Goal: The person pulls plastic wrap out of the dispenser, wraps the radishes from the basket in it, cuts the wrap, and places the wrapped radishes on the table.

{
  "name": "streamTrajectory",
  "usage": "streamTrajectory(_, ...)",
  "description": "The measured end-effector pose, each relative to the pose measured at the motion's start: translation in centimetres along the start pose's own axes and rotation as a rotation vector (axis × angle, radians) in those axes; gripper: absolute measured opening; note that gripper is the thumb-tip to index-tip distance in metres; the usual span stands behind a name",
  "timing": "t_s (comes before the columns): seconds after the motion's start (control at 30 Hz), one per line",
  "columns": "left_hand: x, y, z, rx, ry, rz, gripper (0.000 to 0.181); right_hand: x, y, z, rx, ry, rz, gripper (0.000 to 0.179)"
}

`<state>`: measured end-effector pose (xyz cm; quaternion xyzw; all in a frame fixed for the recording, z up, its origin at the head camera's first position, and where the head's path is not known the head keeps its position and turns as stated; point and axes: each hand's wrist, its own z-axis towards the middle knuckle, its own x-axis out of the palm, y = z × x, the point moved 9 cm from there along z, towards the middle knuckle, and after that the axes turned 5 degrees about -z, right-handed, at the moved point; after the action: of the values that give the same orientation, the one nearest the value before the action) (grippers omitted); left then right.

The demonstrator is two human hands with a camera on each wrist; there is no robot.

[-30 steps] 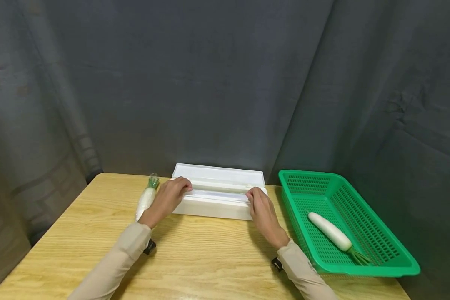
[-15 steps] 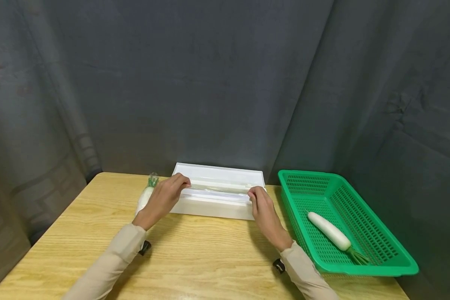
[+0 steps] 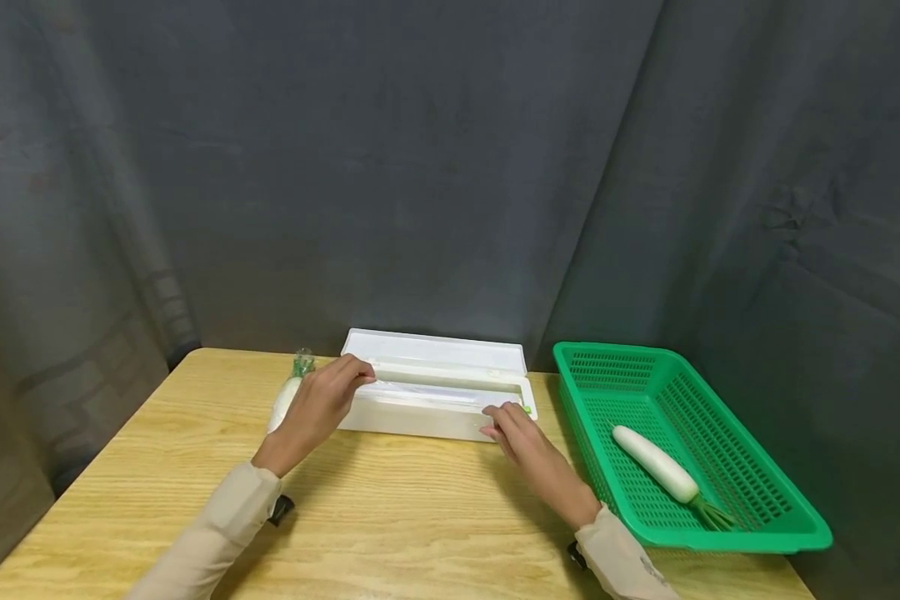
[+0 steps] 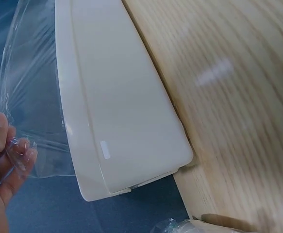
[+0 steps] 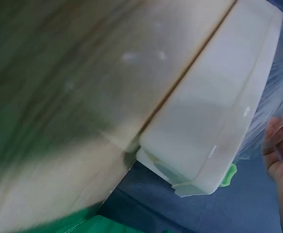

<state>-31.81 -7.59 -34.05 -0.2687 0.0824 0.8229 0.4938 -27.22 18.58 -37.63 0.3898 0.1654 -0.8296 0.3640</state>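
A white plastic wrap dispenser (image 3: pixel 420 418) lies across the far part of the table, its lid (image 3: pixel 435 348) tipped back. Clear plastic wrap (image 4: pixel 32 87) stretches from its top edge in the left wrist view. My left hand (image 3: pixel 328 396) pinches the wrap's left corner between thumb and fingertips. At the dispenser's right front, my right hand (image 3: pixel 528 450) has thumb and fingers bent and slightly apart, at the wrap's edge in the right wrist view. A green piece (image 3: pixel 527 409) sits at the dispenser's right end. A wrapped white radish (image 3: pixel 285 402) lies behind my left hand, partly hidden.
A green plastic basket (image 3: pixel 720 540) stands on the right, with a white radish (image 3: pixel 656 462) with trimmed green stems inside. Dark curtains (image 3: pixel 450 167) hang behind the wooden table (image 3: pixel 405 517). A black wrist strap (image 3: pixel 281 510) circles my left sleeve.
My right hand has moved down toward the dispenser's front, and its thumb and fingers have parted from their pinch. The left hand has shifted slightly left, still pinching the wrap.
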Motion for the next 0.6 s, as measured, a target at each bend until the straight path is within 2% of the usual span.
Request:
streamTrajectory(0.13, -0.2, 0.0, 0.0, -0.008, -0.017, 0.001, 0.021, 0.1, 0.3, -0.3, -0.061, -0.005, -0.034, 0.023)
streamTrajectory(0.23, -0.3, 0.0, 0.0, -0.008, -0.029, -0.008, 0.022, 0.1, 0.2, -0.4, -0.071, -0.020, -0.080, 0.016)
streamTrajectory(0.3, -0.3, -0.1, -0.2, -0.010, -0.024, -0.020, 0.022, 0.0, 0.0, -0.6, -0.058, -0.036, -0.122, 0.010)
streamTrajectory(0.43, -0.2, -0.3, -0.8, -0.018, 0.011, -0.037, 0.017, -0.8, -0.1, -1.2, -0.023, -0.099, -0.180, 0.010)
streamTrajectory(0.53, -0.3, -0.7, -1.4, -0.005, 0.022, -0.035, 0.004, -1.4, -0.2, -1.5, 0.009, -0.142, -0.171, 0.018)
streamTrajectory(0.6, -0.4, -1.1, -1.7, 0.021, 0.020, -0.030, 0.009, -1.9, -0.1, -1.6, 0.027, -0.165, -0.144, 0.027)
